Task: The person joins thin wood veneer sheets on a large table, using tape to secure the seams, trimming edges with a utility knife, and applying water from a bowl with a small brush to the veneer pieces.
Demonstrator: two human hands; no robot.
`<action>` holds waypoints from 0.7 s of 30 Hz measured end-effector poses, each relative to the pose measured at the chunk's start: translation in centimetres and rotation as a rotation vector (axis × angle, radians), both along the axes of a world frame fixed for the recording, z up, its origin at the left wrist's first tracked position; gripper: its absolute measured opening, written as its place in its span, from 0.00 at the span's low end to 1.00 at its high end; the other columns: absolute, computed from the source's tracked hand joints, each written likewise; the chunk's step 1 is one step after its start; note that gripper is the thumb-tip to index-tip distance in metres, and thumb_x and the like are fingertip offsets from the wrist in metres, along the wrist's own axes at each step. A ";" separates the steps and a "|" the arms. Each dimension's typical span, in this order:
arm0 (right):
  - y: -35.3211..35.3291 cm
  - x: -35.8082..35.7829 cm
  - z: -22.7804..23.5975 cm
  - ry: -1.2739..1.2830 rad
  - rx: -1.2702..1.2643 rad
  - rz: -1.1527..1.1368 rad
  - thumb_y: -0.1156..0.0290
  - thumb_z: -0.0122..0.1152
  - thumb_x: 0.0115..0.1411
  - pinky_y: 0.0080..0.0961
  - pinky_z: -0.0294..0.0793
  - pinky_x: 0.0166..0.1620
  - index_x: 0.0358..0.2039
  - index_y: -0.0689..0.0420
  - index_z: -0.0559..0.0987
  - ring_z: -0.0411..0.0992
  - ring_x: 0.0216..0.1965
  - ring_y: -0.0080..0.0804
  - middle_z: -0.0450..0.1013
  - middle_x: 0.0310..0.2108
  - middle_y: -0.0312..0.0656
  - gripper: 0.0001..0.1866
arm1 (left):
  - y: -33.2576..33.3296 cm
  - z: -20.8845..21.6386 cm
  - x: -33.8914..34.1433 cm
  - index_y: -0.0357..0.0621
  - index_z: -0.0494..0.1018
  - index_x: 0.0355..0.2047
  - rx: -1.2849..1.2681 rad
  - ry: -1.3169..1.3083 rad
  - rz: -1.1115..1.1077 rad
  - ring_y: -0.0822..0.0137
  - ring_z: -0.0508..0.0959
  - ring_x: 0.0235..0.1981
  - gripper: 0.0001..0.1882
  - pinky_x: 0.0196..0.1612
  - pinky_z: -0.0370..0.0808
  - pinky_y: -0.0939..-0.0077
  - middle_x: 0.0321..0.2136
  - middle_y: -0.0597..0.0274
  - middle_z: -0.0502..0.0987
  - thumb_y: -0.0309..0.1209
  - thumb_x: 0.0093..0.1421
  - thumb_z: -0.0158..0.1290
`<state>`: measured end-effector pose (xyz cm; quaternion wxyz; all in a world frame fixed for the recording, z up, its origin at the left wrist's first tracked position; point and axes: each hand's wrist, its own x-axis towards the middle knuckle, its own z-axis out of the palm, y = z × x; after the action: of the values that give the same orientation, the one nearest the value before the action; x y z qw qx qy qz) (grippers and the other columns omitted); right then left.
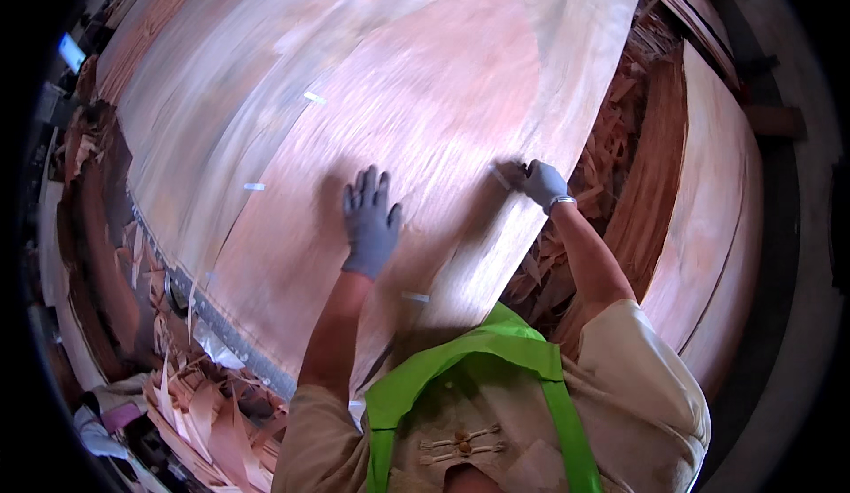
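Observation:
A large sheet of pinkish wood veneer (425, 94) spreads beneath both hands. My left hand (370, 227), in a grey glove, is open with its fingers stretched out over the middle of the sheet. My right hand (544, 186), gloved in the same way, is near the sheet's right edge with its fingers closed. What they may hold is hidden. Beside its fingertips is a short pale tape strip (500, 175). Other white tape strips (254, 186) lie along seams in the veneer, one of them a tape piece (415, 296) close to my left forearm.
Torn veneer scraps (212, 427) heap up at the lower left, and more shavings (611, 130) fill the gap on the right. Beyond that gap stands another stack of veneer sheets (708, 201). A metal edge (239, 325) borders the work surface at the left.

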<state>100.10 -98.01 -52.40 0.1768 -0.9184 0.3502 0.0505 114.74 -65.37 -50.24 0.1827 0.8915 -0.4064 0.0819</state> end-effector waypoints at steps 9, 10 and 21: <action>2.0 4.8 -4.3 -0.313 1.283 -0.321 0.66 0.49 0.62 0.26 0.74 0.29 0.34 0.57 0.77 0.71 0.19 0.25 0.74 0.24 0.38 0.10 | 18.3 0.5 -6.8 0.38 0.59 0.57 -0.035 0.060 0.389 0.45 0.56 0.61 0.29 0.60 0.52 0.47 0.59 0.42 0.57 0.35 0.57 0.48; 2.2 6.1 -1.8 -0.202 1.198 -0.317 0.67 0.50 0.62 0.28 0.75 0.30 0.35 0.58 0.77 0.72 0.20 0.25 0.76 0.25 0.39 0.10 | 19.3 1.3 -7.3 0.39 0.60 0.57 -0.071 0.080 0.433 0.44 0.57 0.60 0.29 0.60 0.53 0.48 0.59 0.43 0.58 0.34 0.55 0.50; 22.9 36.4 32.8 -1.073 1.020 0.459 0.64 0.61 0.57 0.17 0.52 0.16 0.34 0.55 0.76 0.54 0.12 0.13 0.61 0.15 0.26 0.09 | 21.1 7.7 -8.2 0.42 0.65 0.53 -0.288 0.028 0.564 0.43 0.58 0.59 0.25 0.58 0.55 0.50 0.58 0.46 0.59 0.30 0.53 0.52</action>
<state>136.51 -75.15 -19.58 0.7082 -0.6720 -0.0490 -0.2109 106.52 -44.30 -42.54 0.2828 0.9351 -0.1250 0.1735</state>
